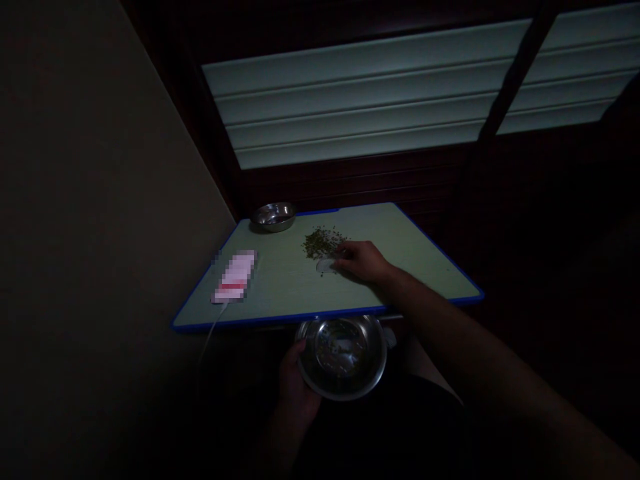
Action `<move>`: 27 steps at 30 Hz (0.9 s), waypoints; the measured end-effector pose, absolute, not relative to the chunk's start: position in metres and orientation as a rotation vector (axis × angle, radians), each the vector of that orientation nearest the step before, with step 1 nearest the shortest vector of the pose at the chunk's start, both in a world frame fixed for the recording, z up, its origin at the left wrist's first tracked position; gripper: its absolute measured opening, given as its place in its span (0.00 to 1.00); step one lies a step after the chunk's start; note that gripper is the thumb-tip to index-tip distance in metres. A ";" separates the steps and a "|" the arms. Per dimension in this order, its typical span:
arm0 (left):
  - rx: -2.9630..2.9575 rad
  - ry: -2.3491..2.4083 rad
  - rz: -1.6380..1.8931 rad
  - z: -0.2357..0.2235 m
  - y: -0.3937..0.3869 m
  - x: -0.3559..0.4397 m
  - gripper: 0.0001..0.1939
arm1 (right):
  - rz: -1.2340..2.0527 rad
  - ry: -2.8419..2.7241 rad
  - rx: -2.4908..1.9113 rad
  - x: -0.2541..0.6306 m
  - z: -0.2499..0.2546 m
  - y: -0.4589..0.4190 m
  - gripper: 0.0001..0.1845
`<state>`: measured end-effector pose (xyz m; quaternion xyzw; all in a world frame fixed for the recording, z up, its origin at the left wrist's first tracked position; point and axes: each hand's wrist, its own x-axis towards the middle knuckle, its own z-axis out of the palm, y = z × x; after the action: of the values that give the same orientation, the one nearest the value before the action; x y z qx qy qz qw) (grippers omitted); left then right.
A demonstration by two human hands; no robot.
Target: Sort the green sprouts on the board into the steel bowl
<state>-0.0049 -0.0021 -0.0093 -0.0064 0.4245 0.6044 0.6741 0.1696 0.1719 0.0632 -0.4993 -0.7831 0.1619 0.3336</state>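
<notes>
Bowl (279, 225) back L on tbl (295, 293), corded device (235, 277) front L, seeds (317, 244) ctr; 2nd bowl (374, 357) in front, lower.

A phone (235, 277) lies near the left edge of the pale green, blue-rimmed tabletop (410, 267), its bright face (blurred into pinkish-white blocks with a red band) upward. A white cable (212, 328) runs from its near end over the front edge. Behind, pale slatted panels (365, 103) sit in dark reddish-brown framing (360, 177); a plain wall (100, 167) rises at left.
</notes>
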 end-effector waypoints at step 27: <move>-0.028 0.955 1.355 -0.003 -0.002 -0.004 0.10 | 0.932 -2.125 -0.994 0.172 0.057 0.174 0.15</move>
<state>-0.0039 -0.0025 -0.0034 -0.0126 0.4246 0.6024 0.6758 0.1716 0.1740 0.0567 -0.3752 -0.8020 0.3516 0.3039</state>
